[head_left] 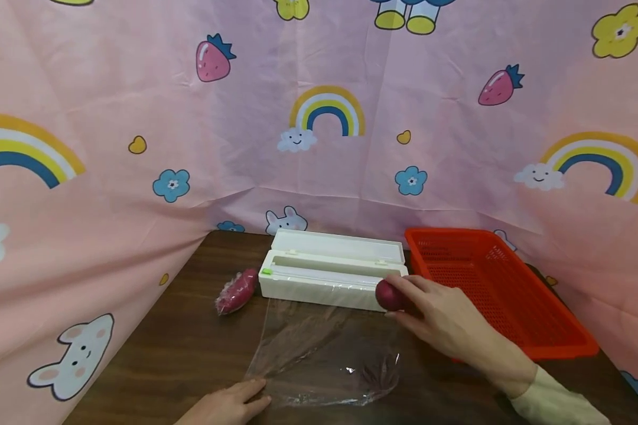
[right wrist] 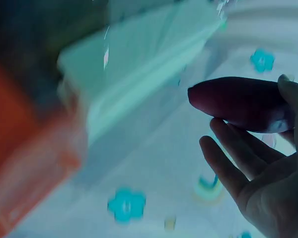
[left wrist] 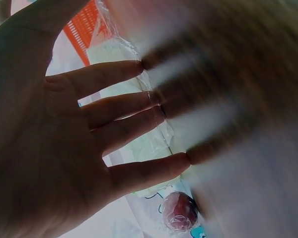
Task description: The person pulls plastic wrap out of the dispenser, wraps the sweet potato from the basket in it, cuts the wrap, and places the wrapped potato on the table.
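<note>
My right hand (head_left: 446, 316) holds a dark purple-red sweet potato (right wrist: 236, 101) between thumb and fingers, raised over the right end of a white cling film box (head_left: 311, 290). Its lid stands open. From the box a clear sheet of cling film (head_left: 313, 354) stretches forward across the table, with a crumpled front edge. My left hand (head_left: 224, 406) rests at the sheet's front left corner. In the left wrist view, its fingers are straight and spread, tips on the tabletop along the film's edge. Left of the box lies another sweet potato (head_left: 237, 291) wrapped in film.
A red-orange plastic basket (head_left: 560, 353) stands right of the box, beyond my right forearm. Brown wood-look tabletop (head_left: 159, 348) extends to the left. A pink and lilac patterned cloth (head_left: 329, 171) hangs behind and on both sides of the table.
</note>
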The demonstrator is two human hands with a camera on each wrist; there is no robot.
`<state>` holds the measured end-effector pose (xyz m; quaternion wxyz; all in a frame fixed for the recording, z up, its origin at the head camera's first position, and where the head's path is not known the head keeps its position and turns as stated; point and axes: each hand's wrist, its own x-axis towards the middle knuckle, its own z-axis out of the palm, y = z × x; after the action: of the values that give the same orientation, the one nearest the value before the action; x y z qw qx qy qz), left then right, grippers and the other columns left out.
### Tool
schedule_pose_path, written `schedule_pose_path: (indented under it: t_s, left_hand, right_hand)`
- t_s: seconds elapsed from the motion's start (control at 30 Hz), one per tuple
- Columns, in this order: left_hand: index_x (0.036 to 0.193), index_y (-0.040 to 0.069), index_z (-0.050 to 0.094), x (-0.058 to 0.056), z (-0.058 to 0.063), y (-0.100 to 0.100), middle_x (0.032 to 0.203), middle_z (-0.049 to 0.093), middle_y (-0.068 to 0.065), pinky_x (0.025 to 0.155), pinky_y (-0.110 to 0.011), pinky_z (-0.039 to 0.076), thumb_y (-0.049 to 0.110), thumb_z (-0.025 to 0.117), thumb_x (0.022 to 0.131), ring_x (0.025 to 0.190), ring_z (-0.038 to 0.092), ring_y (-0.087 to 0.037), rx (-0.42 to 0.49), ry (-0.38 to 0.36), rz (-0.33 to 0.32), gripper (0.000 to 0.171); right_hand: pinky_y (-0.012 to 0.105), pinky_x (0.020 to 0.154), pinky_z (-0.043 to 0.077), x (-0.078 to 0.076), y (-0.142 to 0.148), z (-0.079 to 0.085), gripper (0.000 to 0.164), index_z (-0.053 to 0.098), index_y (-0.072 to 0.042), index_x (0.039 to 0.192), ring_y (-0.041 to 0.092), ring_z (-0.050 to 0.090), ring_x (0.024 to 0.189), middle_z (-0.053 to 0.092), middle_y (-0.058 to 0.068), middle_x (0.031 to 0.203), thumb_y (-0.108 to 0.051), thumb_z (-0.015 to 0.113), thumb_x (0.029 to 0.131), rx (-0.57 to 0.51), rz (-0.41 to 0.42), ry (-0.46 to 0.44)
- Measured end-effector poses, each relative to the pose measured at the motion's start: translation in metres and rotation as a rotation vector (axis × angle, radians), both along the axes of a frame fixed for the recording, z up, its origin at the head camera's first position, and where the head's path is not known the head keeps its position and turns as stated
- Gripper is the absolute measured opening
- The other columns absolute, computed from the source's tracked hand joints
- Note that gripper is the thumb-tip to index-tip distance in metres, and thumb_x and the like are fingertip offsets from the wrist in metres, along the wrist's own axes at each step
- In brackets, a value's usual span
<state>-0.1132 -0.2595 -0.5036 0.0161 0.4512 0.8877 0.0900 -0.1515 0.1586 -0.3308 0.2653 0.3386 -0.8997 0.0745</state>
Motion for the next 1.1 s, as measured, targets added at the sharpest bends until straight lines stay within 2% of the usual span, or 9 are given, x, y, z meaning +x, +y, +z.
schedule_pose_path:
  t_s: [0.13, 0.23, 0.43, 0.5, 0.6, 0.7, 0.83, 1.1]
  left_hand:
    - [0.132, 0.011, 0.068, 0.004, 0.014, 0.004, 0.134, 0.063, -0.021, 0.083, -0.031, 0.059, 0.066, 0.053, 0.096, 0.122, 0.065, -0.031, 0.003, 0.063, -0.006, 0.068]
    - [0.129, 0.010, 0.069, 0.005, 0.014, 0.007, 0.130, 0.065, -0.020, 0.080, -0.029, 0.059, 0.064, 0.052, 0.097, 0.117, 0.067, -0.030, 0.021, 0.136, -0.033, 0.064]
    - [0.132, 0.010, 0.068, 0.010, 0.017, 0.008, 0.132, 0.065, -0.022, 0.076, -0.028, 0.059, 0.060, 0.053, 0.099, 0.119, 0.067, -0.030, 0.017, 0.083, -0.022, 0.062]
    - [0.133, 0.010, 0.067, 0.012, 0.020, 0.008, 0.133, 0.065, -0.022, 0.077, -0.028, 0.059, 0.061, 0.053, 0.098, 0.119, 0.067, -0.030, 0.007, 0.065, -0.009, 0.063]
    - [0.133, 0.012, 0.067, 0.011, 0.018, 0.008, 0.133, 0.064, -0.021, 0.078, -0.029, 0.059, 0.063, 0.052, 0.098, 0.119, 0.067, -0.031, -0.005, 0.075, 0.003, 0.064]
    - [0.135, 0.013, 0.066, 0.010, 0.012, 0.007, 0.135, 0.064, -0.020, 0.082, -0.032, 0.060, 0.064, 0.050, 0.098, 0.121, 0.065, -0.032, -0.012, 0.052, 0.020, 0.065]
    - [0.136, 0.013, 0.066, 0.009, 0.006, 0.005, 0.137, 0.063, -0.020, 0.084, -0.034, 0.060, 0.064, 0.048, 0.099, 0.124, 0.064, -0.033, -0.013, 0.011, 0.031, 0.065]
    - [0.130, 0.013, 0.069, 0.014, 0.027, 0.009, 0.130, 0.066, -0.019, 0.082, -0.030, 0.059, 0.064, 0.052, 0.098, 0.117, 0.067, -0.028, -0.019, 0.125, 0.011, 0.063]
  right_hand:
    - [0.026, 0.065, 0.058, 0.000, -0.026, -0.026, 0.062, 0.060, -0.026, 0.138, 0.008, 0.069, 0.075, 0.074, -0.002, 0.103, -0.037, 0.085, 0.082, 0.022, 0.075, -0.024]
    - [0.024, 0.059, 0.054, 0.000, -0.040, -0.043, 0.058, 0.062, -0.024, 0.134, 0.006, 0.067, 0.071, 0.073, -0.004, 0.096, -0.040, 0.083, 0.083, 0.060, 0.104, -0.031]
    - [0.018, 0.048, 0.036, 0.003, -0.065, -0.067, 0.049, 0.065, -0.024, 0.128, -0.002, 0.047, 0.055, 0.062, -0.010, 0.073, -0.044, 0.078, 0.086, 0.178, 0.131, -0.148]
    - [0.019, 0.047, 0.035, 0.003, -0.073, -0.074, 0.049, 0.066, -0.025, 0.129, -0.001, 0.046, 0.053, 0.062, -0.009, 0.073, -0.046, 0.077, 0.086, 0.235, 0.137, -0.168]
    - [0.023, 0.046, 0.037, 0.001, -0.081, -0.084, 0.052, 0.067, -0.026, 0.130, 0.003, 0.048, 0.052, 0.063, -0.008, 0.073, -0.049, 0.077, 0.084, 0.303, 0.125, -0.163]
    - [0.027, 0.047, 0.040, -0.002, -0.088, -0.091, 0.053, 0.067, -0.028, 0.130, 0.008, 0.053, 0.054, 0.065, -0.006, 0.074, -0.051, 0.077, 0.083, 0.347, 0.105, -0.153]
    - [0.028, 0.053, 0.046, -0.006, -0.095, -0.098, 0.051, 0.066, -0.026, 0.126, 0.009, 0.061, 0.064, 0.068, -0.005, 0.081, -0.051, 0.077, 0.083, 0.343, 0.115, -0.185]
    - [0.027, 0.062, 0.050, -0.005, -0.091, -0.109, 0.048, 0.065, -0.024, 0.120, 0.008, 0.064, 0.084, 0.064, -0.007, 0.097, -0.048, 0.080, 0.082, 0.276, 0.133, -0.218]
